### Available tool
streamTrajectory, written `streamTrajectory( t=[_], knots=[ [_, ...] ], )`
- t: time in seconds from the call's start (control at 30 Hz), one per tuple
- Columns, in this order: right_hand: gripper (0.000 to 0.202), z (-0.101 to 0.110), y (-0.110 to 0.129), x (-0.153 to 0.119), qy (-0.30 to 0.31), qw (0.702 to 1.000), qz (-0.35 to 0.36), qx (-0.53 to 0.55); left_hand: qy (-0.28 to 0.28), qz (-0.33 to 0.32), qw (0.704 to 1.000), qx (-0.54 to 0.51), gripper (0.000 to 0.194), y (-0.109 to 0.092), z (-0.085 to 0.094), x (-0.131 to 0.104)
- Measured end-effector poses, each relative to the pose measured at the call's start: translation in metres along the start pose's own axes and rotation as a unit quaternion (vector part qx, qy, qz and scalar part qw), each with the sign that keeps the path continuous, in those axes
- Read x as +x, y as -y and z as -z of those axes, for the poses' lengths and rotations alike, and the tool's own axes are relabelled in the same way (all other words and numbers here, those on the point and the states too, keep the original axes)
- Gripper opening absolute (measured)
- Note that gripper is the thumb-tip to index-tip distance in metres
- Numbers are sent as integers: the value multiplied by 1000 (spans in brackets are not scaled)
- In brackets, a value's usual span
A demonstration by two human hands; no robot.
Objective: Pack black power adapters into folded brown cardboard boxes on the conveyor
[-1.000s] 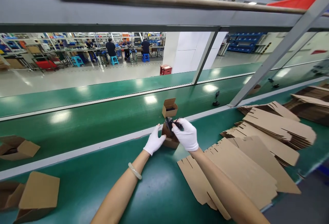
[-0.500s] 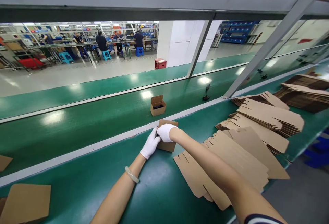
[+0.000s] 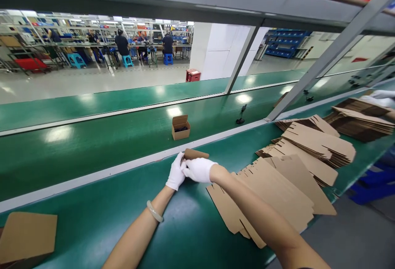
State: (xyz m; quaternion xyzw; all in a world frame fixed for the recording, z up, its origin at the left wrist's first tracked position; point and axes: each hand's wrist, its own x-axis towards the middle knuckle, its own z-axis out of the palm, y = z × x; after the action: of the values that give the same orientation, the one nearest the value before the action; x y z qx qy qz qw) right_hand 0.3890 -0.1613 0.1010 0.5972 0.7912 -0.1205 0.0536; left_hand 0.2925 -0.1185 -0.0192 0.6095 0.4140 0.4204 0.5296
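While both gloved hands are meeting at centre frame, the left hand is bracing the small carton and the right hand is gripping it, pressing its flap down.

No lettering can be read anywhere — the small cardboard box under the gloved hands, the flat carton blanks and the open box on the belt all show plain brown faces.
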Motion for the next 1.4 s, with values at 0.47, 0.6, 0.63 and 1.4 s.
streamTrajectory(
  t=[0.47,0.6,0.63,1.4],
  knots=[
    [23,-9,-76,-70,66,921,-383,9,-314,-59,926,203,33,6,193,75],
    [22,-36,-93,-77,58,909,-411,36,-330,-30,916,227,33,11,242,83],
    [21,-40,-96,-78,48,910,-409,47,-343,-16,910,232,34,10,248,80],
    [9,-32,29,-38,-552,806,-102,187,-10,62,998,24,35,-46,44,-26]
  ],
)
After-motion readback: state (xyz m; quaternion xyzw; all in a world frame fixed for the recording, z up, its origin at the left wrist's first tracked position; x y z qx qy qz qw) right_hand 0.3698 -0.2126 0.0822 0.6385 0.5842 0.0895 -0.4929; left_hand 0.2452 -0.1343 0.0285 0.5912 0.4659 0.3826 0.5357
